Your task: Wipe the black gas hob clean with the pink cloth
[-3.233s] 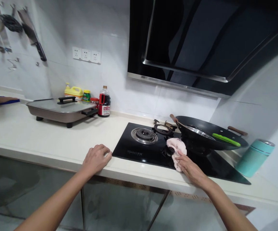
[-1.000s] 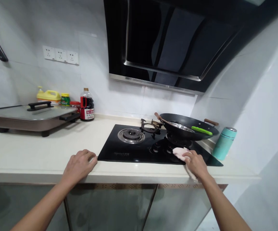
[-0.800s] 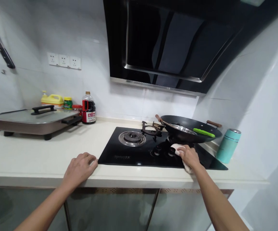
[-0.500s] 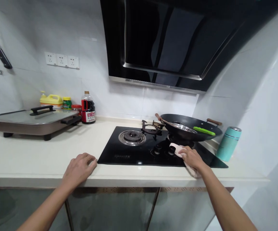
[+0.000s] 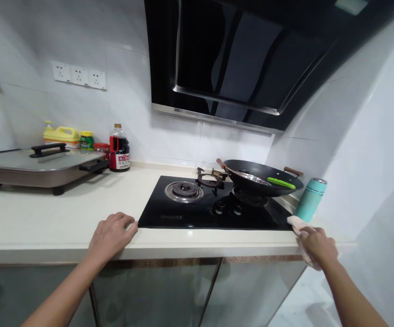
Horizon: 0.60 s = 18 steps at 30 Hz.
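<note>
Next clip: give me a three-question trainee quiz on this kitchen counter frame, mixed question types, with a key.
1. True or false: the right hand holds the pink cloth at the front right corner of the black hob.
2. The left hand rests on: A) the wok B) the counter edge C) the teal flask
3. Fill in: the green-handled utensil lies inside the ____.

Key: 1 true; 2 B; 3 wok.
</note>
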Tool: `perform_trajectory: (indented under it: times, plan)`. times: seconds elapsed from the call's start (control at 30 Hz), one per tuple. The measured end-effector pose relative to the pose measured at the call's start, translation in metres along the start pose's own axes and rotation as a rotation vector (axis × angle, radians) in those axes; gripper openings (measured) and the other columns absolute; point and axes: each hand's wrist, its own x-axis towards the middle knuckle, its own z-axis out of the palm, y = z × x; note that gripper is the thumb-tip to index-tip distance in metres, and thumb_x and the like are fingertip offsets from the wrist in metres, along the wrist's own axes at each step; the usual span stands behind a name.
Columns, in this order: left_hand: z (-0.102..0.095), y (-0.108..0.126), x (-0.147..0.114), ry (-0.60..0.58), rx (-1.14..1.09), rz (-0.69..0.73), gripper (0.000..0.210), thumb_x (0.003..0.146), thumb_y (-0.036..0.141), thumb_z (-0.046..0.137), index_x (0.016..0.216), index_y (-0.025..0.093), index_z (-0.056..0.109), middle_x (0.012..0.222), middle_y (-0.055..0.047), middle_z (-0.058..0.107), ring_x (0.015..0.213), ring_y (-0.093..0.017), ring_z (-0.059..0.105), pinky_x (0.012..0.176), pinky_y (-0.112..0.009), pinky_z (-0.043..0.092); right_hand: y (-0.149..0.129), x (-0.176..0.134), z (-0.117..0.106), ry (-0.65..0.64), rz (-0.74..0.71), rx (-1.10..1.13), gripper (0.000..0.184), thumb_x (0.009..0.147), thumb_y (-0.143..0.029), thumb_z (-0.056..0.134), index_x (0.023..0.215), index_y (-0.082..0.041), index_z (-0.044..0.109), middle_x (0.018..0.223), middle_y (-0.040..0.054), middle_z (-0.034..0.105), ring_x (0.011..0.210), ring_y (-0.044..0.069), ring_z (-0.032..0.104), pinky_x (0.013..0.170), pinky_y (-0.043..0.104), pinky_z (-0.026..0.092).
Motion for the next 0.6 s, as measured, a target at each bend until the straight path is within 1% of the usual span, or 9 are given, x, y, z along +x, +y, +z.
perform_trajectory:
  times: [0.07,0.13,0.2,0.33,0.47,0.6]
  plan:
    - [0.0,0.002,0.0,0.01,0.001,-0.004,0.044,0.095,0.043,0.04,0.1,0.025,0.079,0.117,-0.01,0.075,0.111,-0.031,0.064,0.09,-0.04,0.045,-0.031,-0.017,-0.007,-0.086,-0.048,-0.024,0.047,0.093,-0.04,0.039,0.116,-0.029,0.079,0.118,0.0157,0.065,0.093,0.03,0.066,0.089,0.048,0.048]
    - [-0.001,0.004,-0.001,0.017,-0.008,0.0,0.044,0.095,0.044,0.041,0.099,0.024,0.08,0.115,-0.01,0.075,0.11,-0.032,0.064,0.091,-0.04,0.045,-0.074,-0.041,-0.016,-0.139,-0.14,-0.038,0.048,0.096,-0.04,0.038,0.123,-0.03,0.076,0.126,0.0143,0.061,0.096,0.029,0.063,0.089,0.046,0.047]
    - [-0.002,0.005,-0.001,0.019,-0.021,-0.002,0.044,0.094,0.044,0.041,0.098,0.024,0.08,0.115,-0.01,0.074,0.11,-0.032,0.063,0.091,-0.04,0.045,-0.121,-0.07,-0.027,-0.15,-0.258,-0.014,0.044,0.097,-0.038,0.04,0.122,-0.03,0.075,0.125,0.0128,0.059,0.1,0.029,0.059,0.089,0.043,0.046]
    - [-0.003,0.006,-0.003,0.019,-0.03,-0.012,0.043,0.095,0.043,0.042,0.097,0.025,0.08,0.117,-0.009,0.074,0.111,-0.032,0.063,0.092,-0.04,0.044,-0.214,-0.127,-0.047,-0.116,-0.432,0.102,0.034,0.094,-0.029,0.049,0.115,-0.028,0.076,0.134,0.0121,0.056,0.105,0.029,0.052,0.086,0.04,0.046]
    - [-0.002,0.006,-0.003,0.036,-0.047,-0.011,0.042,0.095,0.043,0.043,0.095,0.025,0.08,0.116,-0.009,0.075,0.111,-0.031,0.063,0.092,-0.041,0.044,-0.301,-0.173,-0.062,-0.153,-0.614,0.264,0.029,0.09,-0.024,0.057,0.112,-0.026,0.075,0.131,0.0127,0.057,0.11,0.031,0.049,0.095,0.045,0.046]
    - [-0.002,0.005,-0.004,0.042,-0.083,-0.035,0.043,0.097,0.046,0.042,0.096,0.024,0.079,0.115,-0.008,0.076,0.113,-0.03,0.064,0.095,-0.04,0.044,-0.382,-0.207,-0.074,-0.242,-0.783,0.382,0.029,0.089,-0.029,0.061,0.114,-0.024,0.072,0.134,0.0144,0.055,0.124,0.037,0.044,0.101,0.053,0.043]
